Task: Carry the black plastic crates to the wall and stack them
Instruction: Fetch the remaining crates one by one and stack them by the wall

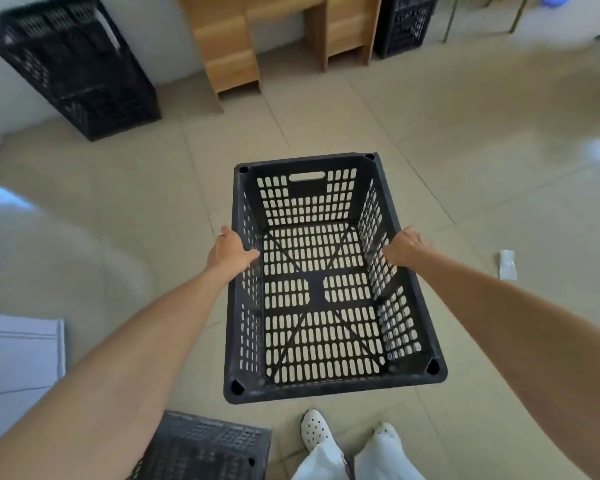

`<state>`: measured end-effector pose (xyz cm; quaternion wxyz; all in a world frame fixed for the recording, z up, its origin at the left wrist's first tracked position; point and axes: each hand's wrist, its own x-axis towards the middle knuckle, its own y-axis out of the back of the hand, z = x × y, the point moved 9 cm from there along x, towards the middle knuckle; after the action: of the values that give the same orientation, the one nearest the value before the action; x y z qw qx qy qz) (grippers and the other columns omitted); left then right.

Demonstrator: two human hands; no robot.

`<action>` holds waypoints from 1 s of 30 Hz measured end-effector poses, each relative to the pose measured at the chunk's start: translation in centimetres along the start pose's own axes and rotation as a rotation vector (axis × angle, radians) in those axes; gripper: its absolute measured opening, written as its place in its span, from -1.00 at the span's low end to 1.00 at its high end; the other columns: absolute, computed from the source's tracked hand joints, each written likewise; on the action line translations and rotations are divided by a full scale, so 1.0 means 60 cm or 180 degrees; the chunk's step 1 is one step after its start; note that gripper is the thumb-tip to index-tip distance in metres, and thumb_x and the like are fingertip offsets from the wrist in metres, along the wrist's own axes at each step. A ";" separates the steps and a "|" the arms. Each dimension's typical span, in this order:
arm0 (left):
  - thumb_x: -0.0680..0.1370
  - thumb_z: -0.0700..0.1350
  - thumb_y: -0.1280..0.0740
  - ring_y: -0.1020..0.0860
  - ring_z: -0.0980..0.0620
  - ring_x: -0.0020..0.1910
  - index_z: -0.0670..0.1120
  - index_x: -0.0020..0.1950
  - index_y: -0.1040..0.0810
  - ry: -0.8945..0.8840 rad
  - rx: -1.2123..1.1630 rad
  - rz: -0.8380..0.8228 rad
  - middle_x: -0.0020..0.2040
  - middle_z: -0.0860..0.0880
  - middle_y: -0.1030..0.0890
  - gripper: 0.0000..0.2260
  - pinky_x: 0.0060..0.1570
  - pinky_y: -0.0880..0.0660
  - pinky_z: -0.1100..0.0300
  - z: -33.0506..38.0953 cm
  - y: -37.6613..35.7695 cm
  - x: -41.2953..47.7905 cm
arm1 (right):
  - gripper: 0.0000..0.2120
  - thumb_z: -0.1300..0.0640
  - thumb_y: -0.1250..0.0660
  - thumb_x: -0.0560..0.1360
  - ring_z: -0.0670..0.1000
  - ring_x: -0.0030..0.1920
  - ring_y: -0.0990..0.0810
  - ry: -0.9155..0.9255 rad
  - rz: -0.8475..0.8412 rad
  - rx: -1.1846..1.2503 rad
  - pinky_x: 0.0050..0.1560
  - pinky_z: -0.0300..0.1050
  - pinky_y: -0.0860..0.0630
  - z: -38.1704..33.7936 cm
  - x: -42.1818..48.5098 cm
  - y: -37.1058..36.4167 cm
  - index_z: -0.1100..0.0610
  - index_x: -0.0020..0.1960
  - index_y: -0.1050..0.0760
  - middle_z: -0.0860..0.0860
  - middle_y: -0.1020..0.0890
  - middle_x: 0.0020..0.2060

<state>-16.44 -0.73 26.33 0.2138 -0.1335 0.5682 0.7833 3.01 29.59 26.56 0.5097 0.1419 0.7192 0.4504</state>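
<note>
Held crate (326, 271) is gripped by left hand (231, 252) and right hand (404, 249) on its long sides; stack (77, 67) lies far left.

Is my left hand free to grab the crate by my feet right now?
Probably not: the left hand and right hand both grip the carried crate, so the floor crate must wait.

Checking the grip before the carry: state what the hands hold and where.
Both hands hold one empty black crate: the left hand grips its left long rim, the right hand its right long rim, both about midway along.
</note>
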 end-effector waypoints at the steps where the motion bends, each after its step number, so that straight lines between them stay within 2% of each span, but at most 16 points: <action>1: 0.52 0.00 -0.43 -0.50 -0.23 0.27 -0.27 0.51 -0.11 0.0034 -0.0018 0.0043 0.37 -0.23 -0.43 -0.26 0.16 -0.47 -0.03 -0.006 0.022 0.026 | -0.40 0.12 -0.24 0.56 0.16 0.02 -0.53 0.0049 -0.0004 -0.0062 0.06 0.02 -0.55 -0.037 0.015 0.013 0.31 0.50 -0.11 0.21 -0.48 0.08; 3: 0.52 -0.01 -0.43 -0.51 -0.22 0.25 -0.26 0.49 -0.13 0.0120 -0.0036 0.0120 0.35 -0.23 -0.45 -0.29 0.12 -0.47 -0.01 -0.016 0.066 0.081 | -0.37 0.11 -0.26 0.56 0.14 -0.04 -0.50 0.0180 -0.0011 -0.0215 -0.03 -0.02 -0.52 -0.116 0.048 0.042 0.31 0.50 -0.09 0.18 -0.44 0.01; 7: 0.52 0.00 -0.42 -0.53 -0.19 0.20 -0.25 0.47 -0.16 0.0403 -0.0071 0.0262 0.32 -0.22 -0.47 -0.32 -0.05 -0.44 0.05 -0.044 0.156 0.204 | -0.37 0.07 -0.25 0.58 0.20 0.22 -0.50 0.0506 -0.0080 -0.0524 0.21 0.04 -0.50 -0.293 0.124 0.098 0.32 0.50 -0.08 0.22 -0.44 0.28; 11: 0.50 0.01 -0.44 -0.55 -0.18 0.14 -0.22 0.43 -0.20 0.0787 -0.0164 0.0385 0.26 -0.20 -0.49 -0.35 -0.14 -0.40 0.09 -0.091 0.254 0.321 | -0.36 0.00 -0.23 0.59 0.24 0.29 -0.46 0.0941 -0.0068 -0.0809 0.24 0.08 -0.46 -0.489 0.186 0.155 0.31 0.52 -0.09 0.24 -0.38 0.35; 16: 0.50 0.03 -0.45 -0.55 -0.19 0.14 -0.21 0.44 -0.19 0.1057 -0.0362 0.0570 0.26 -0.20 -0.49 -0.33 -0.11 -0.41 0.06 -0.176 0.378 0.461 | -0.41 -0.02 -0.20 0.61 0.19 0.18 -0.50 0.1378 -0.0008 -0.1073 0.08 0.02 -0.48 -0.745 0.249 0.209 0.31 0.48 -0.15 0.22 -0.42 0.25; 21: 0.50 0.01 -0.44 -0.54 -0.11 -0.02 -0.23 0.42 -0.19 0.1263 -0.0498 0.0636 0.14 -0.17 -0.53 -0.34 -0.11 -0.47 0.04 -0.273 0.517 0.620 | -0.47 0.03 -0.18 0.60 0.16 0.12 -0.51 0.1682 0.0091 -0.1133 0.01 -0.01 -0.44 -1.025 0.310 0.240 0.31 0.45 -0.19 0.19 -0.46 0.19; 25: 0.52 0.00 -0.42 -0.53 -0.11 -0.04 -0.26 0.42 -0.20 0.1349 -0.0438 0.0666 0.12 -0.17 -0.52 -0.37 -0.14 -0.45 0.05 -0.332 0.644 0.744 | -0.48 0.02 -0.18 0.59 0.19 0.21 -0.51 0.1789 -0.0006 -0.1122 0.11 0.00 -0.46 -1.225 0.344 0.260 0.30 0.44 -0.23 0.20 -0.47 0.24; 27: 0.53 0.00 -0.41 -0.55 -0.12 -0.03 -0.23 0.36 -0.25 0.1370 -0.0468 0.0757 0.10 -0.17 -0.53 -0.45 -0.12 -0.48 0.03 -0.359 0.709 0.809 | -0.50 0.03 -0.20 0.59 0.19 0.18 -0.53 0.1853 -0.0052 -0.1045 0.15 0.01 -0.49 -1.321 0.366 0.272 0.31 0.41 -0.28 0.20 -0.48 0.21; 30: 0.53 0.00 -0.40 -0.54 -0.10 -0.07 -0.18 0.30 -0.29 0.1467 -0.0347 0.1006 0.06 -0.14 -0.56 -0.52 -0.16 -0.45 0.03 -0.403 0.804 0.908 | -0.57 0.07 -0.20 0.60 0.22 0.15 -0.56 0.1973 -0.0219 -0.0998 0.19 0.12 -0.54 -1.463 0.404 0.283 0.33 0.36 -0.35 0.24 -0.51 0.18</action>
<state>-88.31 -26.32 34.20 -0.0533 -0.2291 0.5726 0.7853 -87.55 10.92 31.88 0.2976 -0.1059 0.7662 0.5596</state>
